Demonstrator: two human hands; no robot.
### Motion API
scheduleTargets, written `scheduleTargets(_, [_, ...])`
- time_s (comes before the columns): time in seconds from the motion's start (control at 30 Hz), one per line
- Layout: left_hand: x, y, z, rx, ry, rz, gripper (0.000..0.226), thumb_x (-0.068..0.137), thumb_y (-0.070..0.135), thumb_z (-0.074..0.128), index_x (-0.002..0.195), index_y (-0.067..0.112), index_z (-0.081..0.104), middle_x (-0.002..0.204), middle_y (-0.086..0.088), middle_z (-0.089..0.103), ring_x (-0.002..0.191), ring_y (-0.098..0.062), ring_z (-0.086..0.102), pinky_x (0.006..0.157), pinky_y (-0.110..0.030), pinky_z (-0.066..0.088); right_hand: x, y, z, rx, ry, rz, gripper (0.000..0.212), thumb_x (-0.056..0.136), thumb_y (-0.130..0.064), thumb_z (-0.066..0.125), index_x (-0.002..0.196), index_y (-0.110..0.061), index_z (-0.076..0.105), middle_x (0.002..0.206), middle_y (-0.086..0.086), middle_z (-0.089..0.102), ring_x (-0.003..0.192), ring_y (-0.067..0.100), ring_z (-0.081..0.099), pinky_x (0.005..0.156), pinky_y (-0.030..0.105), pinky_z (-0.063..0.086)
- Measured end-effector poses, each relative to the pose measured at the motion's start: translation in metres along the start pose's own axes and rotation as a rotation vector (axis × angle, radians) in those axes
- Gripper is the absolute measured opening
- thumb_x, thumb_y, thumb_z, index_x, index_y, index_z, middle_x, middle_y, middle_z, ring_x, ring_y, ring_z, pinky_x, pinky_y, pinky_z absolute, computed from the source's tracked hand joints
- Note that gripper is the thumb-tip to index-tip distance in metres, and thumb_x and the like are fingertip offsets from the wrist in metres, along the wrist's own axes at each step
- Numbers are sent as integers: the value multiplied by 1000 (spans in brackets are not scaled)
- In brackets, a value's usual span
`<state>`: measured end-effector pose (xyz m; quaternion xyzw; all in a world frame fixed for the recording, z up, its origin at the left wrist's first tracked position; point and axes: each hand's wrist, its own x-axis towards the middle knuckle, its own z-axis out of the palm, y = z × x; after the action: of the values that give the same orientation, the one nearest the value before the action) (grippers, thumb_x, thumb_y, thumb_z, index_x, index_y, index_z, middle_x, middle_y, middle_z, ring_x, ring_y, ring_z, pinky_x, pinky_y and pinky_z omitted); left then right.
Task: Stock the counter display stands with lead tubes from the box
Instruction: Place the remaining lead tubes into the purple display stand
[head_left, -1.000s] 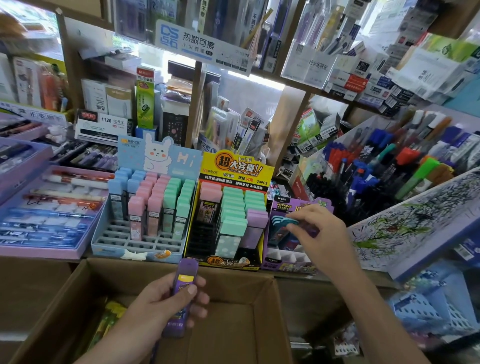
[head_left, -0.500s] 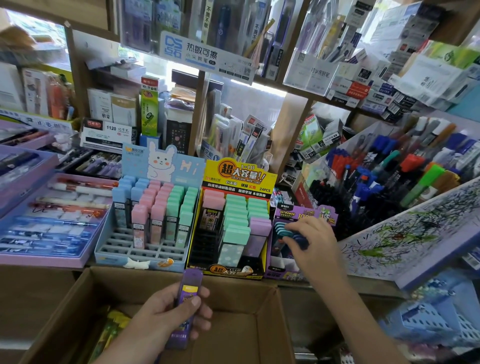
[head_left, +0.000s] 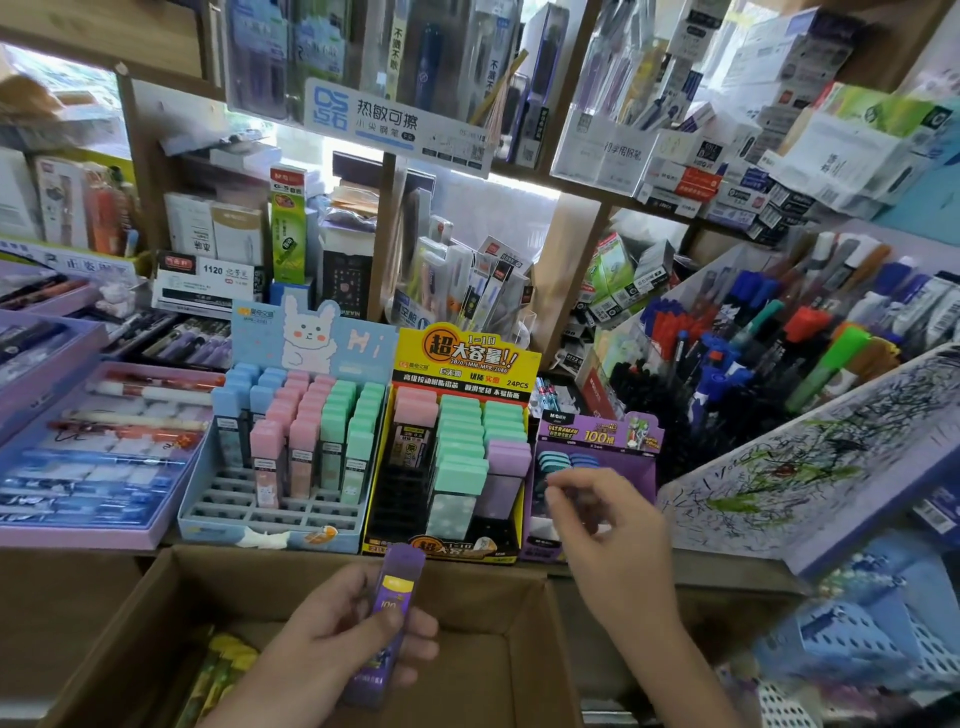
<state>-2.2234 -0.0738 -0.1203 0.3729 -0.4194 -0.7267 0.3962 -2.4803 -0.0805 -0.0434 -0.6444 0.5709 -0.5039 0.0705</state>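
Clamping a purple lead tube (head_left: 397, 579) at six o'clock is my left hand (head_left: 332, 639); right hand (head_left: 618, 540) at five o'clock, fingers too blurred to tell.

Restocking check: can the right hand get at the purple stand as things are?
Probably yes: the right hand is just in front of the purple stand, with nothing between them.

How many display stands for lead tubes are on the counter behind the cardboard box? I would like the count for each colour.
Light blue cardboard stand with a rabbit picture: 1
Yellow and black cardboard stand: 1
Small purple cardboard stand: 1
Total: 3
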Motion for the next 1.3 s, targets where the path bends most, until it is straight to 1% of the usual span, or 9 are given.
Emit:
scheduleTargets(0.17, [-3,10,15,80,19,110,15,82,13,74,97,12,75,93,-10,73,95,-37,75,76,-44,63,-23,-14,8,233,-156,191,24,96,-11,70,97,-34,77,84,-9,77,80,10,73,68,20,57])
scheduleTargets(0.37, [-6,14,27,111,-1,150,16,79,13,76,95,11,76,87,-8,69,87,-31,75,78,-42,64,-36,-24,16,387,-321,334,11,97,-17,71,101,-23,78,85,3,77,69,10,69,63,17,52])
scheduleTargets(0.5, [-8,13,34,166,-25,159,19,80,8,75,98,9,77,85,-11,70,81,-27,74,75,-37,63,-43,-25,23,481,-372,381,16,90,-14,80,103,-22,79,93,9,78,79,17,69,75,43,59])
scheduleTargets(0.6, [-10,15,36,323,-66,190,20,85,12,74,104,7,74,88,-13,75,80,-18,71,77,-24,58,-44,-22,19,489,-404,354,20,89,-12,79,100,-28,79,90,8,79,76,15,70,71,35,60])
scheduleTargets(0.7, [-8,14,30,453,18,201,12,90,8,72,101,10,75,90,-16,76,81,-15,69,76,-19,54,-38,-17,4,450,-371,320,20,91,-10,77,99,-28,79,88,5,78,72,13,69,67,23,56])
scheduleTargets(0.77, [-6,12,22,500,82,187,13,91,4,71,99,13,75,87,-16,76,81,-19,71,78,-22,56,-30,-12,-11,426,-307,288,22,91,-4,75,97,-25,79,88,6,78,75,15,71,66,21,56])
scheduleTargets(0.9, [-5,12,3,638,175,139,16,91,7,73,98,21,76,91,-6,77,88,-14,72,87,-29,54,-12,3,-50,345,-146,223,24,90,3,71,95,-19,78,86,4,78,75,12,72,65,17,56])
scheduleTargets(1.1, [-5,12,-25,742,276,52,15,90,11,75,94,25,77,89,10,78,90,-7,71,78,-21,48,14,37,-91,180,39,210,19,92,3,69,100,-13,76,83,3,76,72,17,72,65,24,61])
scheduleTargets(1.3, [-5,12,-50,920,304,-71,13,87,30,78,91,41,73,92,15,76,94,-3,68,79,-26,51,32,59,-90,116,62,168,21,94,3,68,102,-14,75,86,1,77,78,20,75,73,25,62])
